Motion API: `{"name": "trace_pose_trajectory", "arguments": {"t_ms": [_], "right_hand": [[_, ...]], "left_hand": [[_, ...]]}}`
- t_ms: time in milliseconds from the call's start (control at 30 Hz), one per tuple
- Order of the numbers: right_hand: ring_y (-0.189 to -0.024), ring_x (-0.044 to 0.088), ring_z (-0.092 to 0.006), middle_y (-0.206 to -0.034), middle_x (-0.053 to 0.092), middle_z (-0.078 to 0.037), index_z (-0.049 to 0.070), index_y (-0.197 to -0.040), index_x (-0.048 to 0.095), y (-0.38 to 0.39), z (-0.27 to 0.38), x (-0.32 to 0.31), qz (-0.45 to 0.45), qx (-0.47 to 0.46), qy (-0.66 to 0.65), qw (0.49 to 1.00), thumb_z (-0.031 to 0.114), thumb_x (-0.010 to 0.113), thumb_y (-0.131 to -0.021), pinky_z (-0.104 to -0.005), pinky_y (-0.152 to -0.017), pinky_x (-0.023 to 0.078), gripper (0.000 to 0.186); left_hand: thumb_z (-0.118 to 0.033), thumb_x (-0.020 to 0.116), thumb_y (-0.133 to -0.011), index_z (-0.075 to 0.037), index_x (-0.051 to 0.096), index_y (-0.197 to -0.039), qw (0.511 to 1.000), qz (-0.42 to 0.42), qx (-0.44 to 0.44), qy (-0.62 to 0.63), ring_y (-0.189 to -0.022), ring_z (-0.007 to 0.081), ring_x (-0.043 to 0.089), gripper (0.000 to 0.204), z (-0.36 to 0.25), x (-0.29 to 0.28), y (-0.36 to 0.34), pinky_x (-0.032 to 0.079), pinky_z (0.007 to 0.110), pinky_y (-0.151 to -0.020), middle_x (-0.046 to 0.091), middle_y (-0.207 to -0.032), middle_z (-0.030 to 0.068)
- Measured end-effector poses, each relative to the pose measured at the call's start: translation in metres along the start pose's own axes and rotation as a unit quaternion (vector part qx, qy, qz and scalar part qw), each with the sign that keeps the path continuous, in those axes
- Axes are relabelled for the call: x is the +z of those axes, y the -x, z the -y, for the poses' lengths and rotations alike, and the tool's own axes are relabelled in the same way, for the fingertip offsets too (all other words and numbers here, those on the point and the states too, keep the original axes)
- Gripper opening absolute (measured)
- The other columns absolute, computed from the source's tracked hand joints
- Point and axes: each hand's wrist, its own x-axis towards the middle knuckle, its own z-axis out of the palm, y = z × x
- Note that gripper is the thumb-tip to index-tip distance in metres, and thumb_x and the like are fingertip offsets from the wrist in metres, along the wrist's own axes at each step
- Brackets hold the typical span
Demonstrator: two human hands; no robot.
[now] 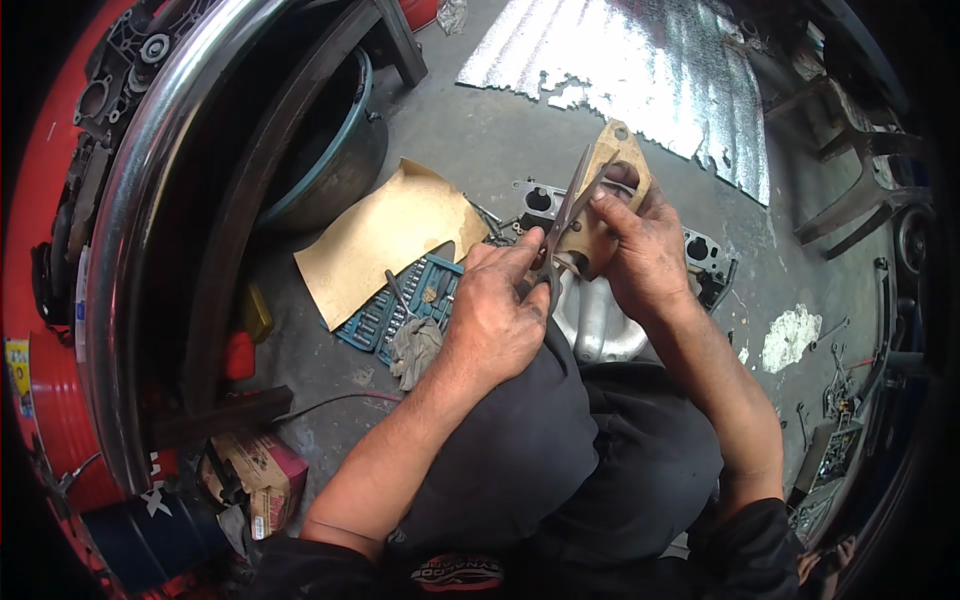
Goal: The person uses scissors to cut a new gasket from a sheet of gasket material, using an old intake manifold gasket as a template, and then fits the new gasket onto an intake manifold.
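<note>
My left hand [500, 310] is closed round the handles of a pair of scissors [568, 210], whose blades stand apart and point up and away from me. A tan gasket [598, 242] with holes in it is pinched in my right hand [645, 250], thumb on top and fingers curled behind. The scissor blades lie across the gasket; whether they are cutting into it I cannot tell. Below my hands, in front of my knees, rests a silver intake manifold [600, 320] with curved pipes and a flange [541, 203] partly hidden by my hands and the gasket.
At left lie a tan gasket sheet [385, 225], a teal socket set [375, 318] and a grey rag [418, 352]. Behind them stands a round tub [335, 165]. Shiny foil sheeting [620, 60] covers the far floor. A chair [860, 150] and loose wrenches [838, 385] are at right.
</note>
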Motion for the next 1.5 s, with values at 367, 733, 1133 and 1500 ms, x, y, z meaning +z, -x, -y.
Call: {"name": "trace_pose_trajectory", "arguments": {"t_ms": [367, 733, 1133, 1500], "right_hand": [[-0.095, 0.062, -0.0176, -0.107, 0.060, -0.009, 0.001, -0.120, 0.048, 0.000, 0.001, 0.002, 0.002, -0.026, 0.016, 1.000, 0.011, 0.069, -0.090, -0.0309, -0.082, 0.053, 0.038], [-0.097, 0.061, -0.0163, -0.106, 0.060, -0.008, 0.002, -0.118, 0.050, 0.000, 0.005, 0.006, 0.009, -0.011, 0.023, 1.000, 0.008, 0.069, -0.089, -0.0314, -0.084, 0.054, 0.036], [-0.098, 0.059, -0.0139, -0.107, 0.059, -0.006, 0.002, -0.118, 0.049, -0.004, -0.002, 0.005, 0.006, -0.030, 0.027, 0.999, 0.009, 0.071, -0.089, -0.0295, -0.085, 0.051, 0.037], [-0.097, 0.059, -0.0138, -0.106, 0.060, -0.006, 0.003, -0.117, 0.049, -0.003, -0.003, 0.007, 0.018, -0.028, 0.037, 0.999, 0.011, 0.071, -0.089, -0.0290, -0.085, 0.051, 0.036]], "left_hand": [[-0.003, 0.071, -0.082, 0.003, 0.056, -0.134, 1.000, 0.017, -0.003, -0.001, -0.096, 0.0276, 0.060, 0.054, -0.001, 0.002, 0.000, 0.050, 0.035, -0.087, 0.064, -0.105, 0.0195], [-0.004, 0.071, -0.083, 0.002, 0.056, -0.135, 0.998, 0.030, -0.054, 0.015, -0.098, 0.0280, 0.061, 0.054, -0.005, -0.001, 0.000, 0.050, 0.035, -0.088, 0.063, -0.106, 0.0199], [-0.005, 0.071, -0.085, 0.004, 0.056, -0.135, 0.999, 0.009, -0.033, 0.018, -0.097, 0.0260, 0.062, 0.052, -0.001, 0.004, 0.000, 0.051, 0.034, -0.088, 0.064, -0.109, 0.0192], [-0.003, 0.072, -0.085, 0.002, 0.056, -0.135, 0.999, -0.002, -0.033, 0.043, -0.098, 0.0236, 0.063, 0.052, 0.001, 0.003, 0.000, 0.052, 0.032, -0.085, 0.064, -0.105, 0.0173]]}}
